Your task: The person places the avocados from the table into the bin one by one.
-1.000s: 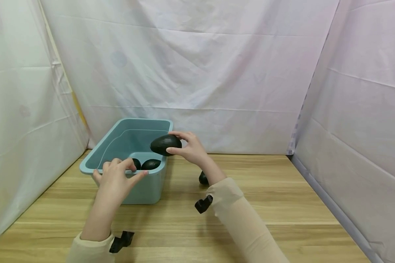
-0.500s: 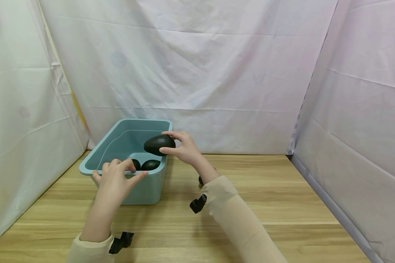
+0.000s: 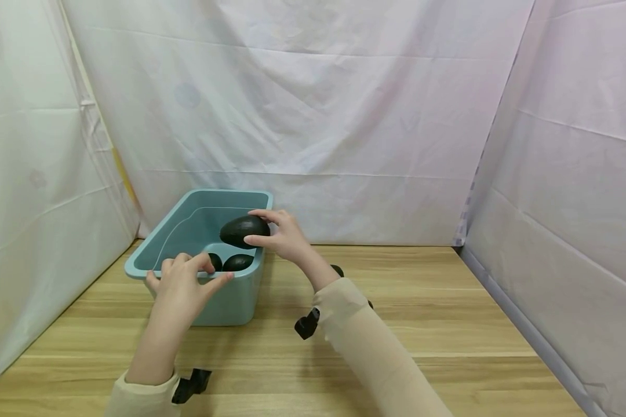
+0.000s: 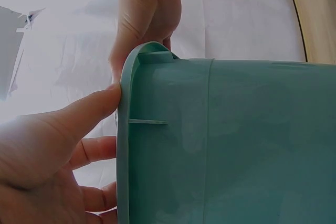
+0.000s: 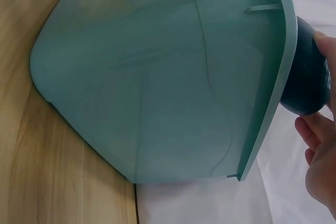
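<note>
A blue-green plastic bin (image 3: 229,304) stands at the left of the table. My right hand (image 3: 288,236) holds a dark avocado (image 3: 236,233) between thumb and fingers, above the bin's right rim and opening. The right wrist view shows this avocado (image 5: 306,77) partly hidden behind the rim. With the thumb along the near rim and the fingers bent over it, my left hand (image 3: 179,284) grips the bin. Inside lie two more dark avocados, one fully visible (image 3: 238,262) and one partly covered by my left fingers.
Behind my right forearm, parts of two dark objects (image 3: 337,270) show on the wooden table (image 3: 448,324); the arm hides most of them. White cloth (image 3: 334,116) hangs at the back and both sides. Each wrist carries a black mount (image 3: 308,324).
My right hand has moved left with the avocado, from the bin's right edge to over its opening. More of the dark objects behind the forearm now show. The left hand stays put.
</note>
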Tool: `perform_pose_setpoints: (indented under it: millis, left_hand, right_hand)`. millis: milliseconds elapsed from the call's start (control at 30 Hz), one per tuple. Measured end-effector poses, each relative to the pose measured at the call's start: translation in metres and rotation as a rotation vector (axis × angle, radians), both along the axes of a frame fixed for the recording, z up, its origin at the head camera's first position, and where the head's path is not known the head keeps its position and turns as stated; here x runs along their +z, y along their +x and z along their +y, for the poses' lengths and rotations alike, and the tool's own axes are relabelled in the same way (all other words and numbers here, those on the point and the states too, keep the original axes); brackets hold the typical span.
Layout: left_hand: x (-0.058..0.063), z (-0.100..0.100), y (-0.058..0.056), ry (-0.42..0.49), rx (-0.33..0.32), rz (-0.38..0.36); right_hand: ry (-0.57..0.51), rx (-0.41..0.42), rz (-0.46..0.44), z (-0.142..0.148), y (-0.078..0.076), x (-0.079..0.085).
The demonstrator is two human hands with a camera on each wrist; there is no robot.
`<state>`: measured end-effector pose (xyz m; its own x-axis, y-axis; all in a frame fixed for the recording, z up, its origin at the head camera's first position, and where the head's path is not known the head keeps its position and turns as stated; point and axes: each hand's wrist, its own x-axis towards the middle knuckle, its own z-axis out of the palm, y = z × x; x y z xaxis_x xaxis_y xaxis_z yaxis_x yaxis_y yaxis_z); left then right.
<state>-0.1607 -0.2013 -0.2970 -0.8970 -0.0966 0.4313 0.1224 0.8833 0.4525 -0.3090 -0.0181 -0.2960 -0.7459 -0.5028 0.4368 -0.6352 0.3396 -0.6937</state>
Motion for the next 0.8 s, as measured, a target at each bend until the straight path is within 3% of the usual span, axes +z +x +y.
perform_pose_setpoints:
  millis: [800]
  left_hand:
    - [-0.001,-0.001,0.0,-0.001,-0.009,-0.003]
  right_hand:
    - [0.081,0.015,0.047,-0.024,0.0,-0.002]
